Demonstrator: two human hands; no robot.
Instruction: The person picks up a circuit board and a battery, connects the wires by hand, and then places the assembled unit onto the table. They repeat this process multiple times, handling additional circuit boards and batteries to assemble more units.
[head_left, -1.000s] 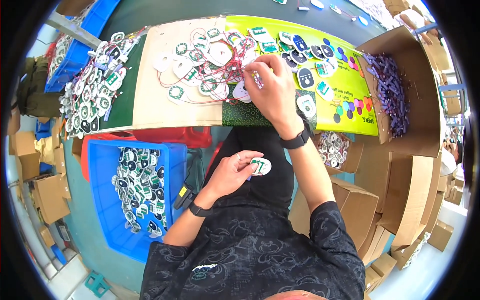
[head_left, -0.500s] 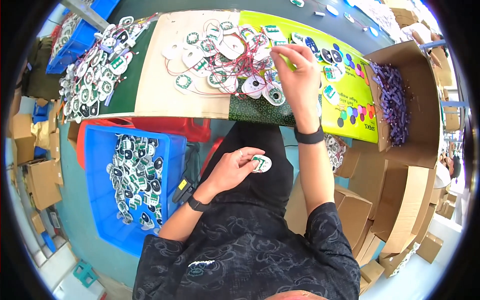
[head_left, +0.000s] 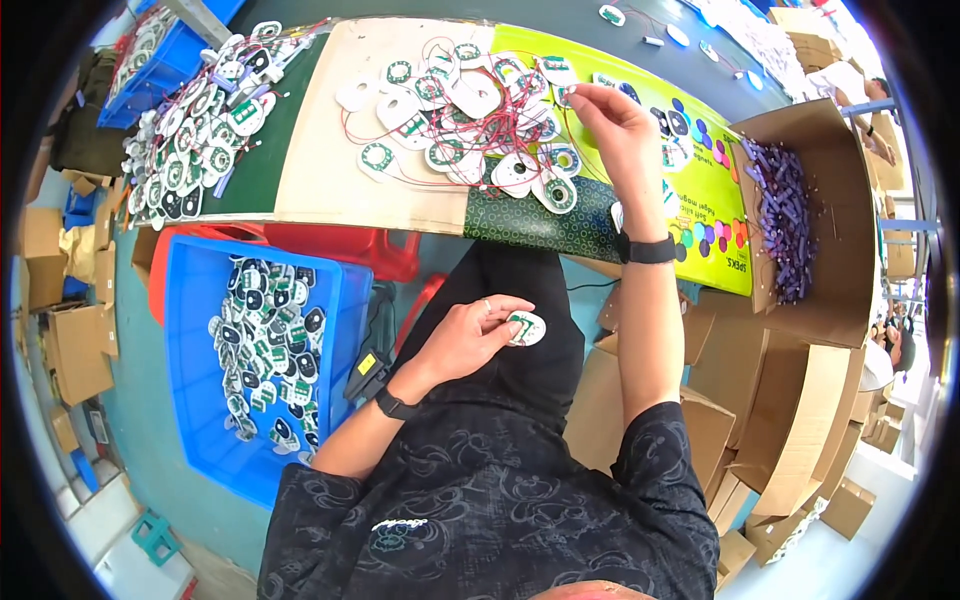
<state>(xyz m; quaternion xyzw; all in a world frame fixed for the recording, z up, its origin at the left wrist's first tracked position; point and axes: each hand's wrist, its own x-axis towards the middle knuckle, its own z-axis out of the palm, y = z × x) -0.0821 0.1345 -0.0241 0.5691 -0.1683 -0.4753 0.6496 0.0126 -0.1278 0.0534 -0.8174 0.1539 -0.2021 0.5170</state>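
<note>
Low over my lap, my left hand holds a white oval piece with a green circuit board between thumb and fingers. My right hand is raised over the table, its thumb and forefinger pinched together at the right side of a tangled pile. A thin wire seems to run down from those fingertips; what exactly they grip is too small to tell. The pile holds white oval casings, ring-shaped green boards and red wires. More white pieces with boards lie partly behind my right hand.
At left, a blue bin holds many boarded pieces beside a red stool. Another heap of casings lies on the table's left end. A cardboard box of purple cylinders stands right. A dark belt runs behind.
My right hand has moved a little right, still pinched, and a thin wire now shows below its fingertips. My left hand keeps the white piece in place. The whole view has shifted slightly.
</note>
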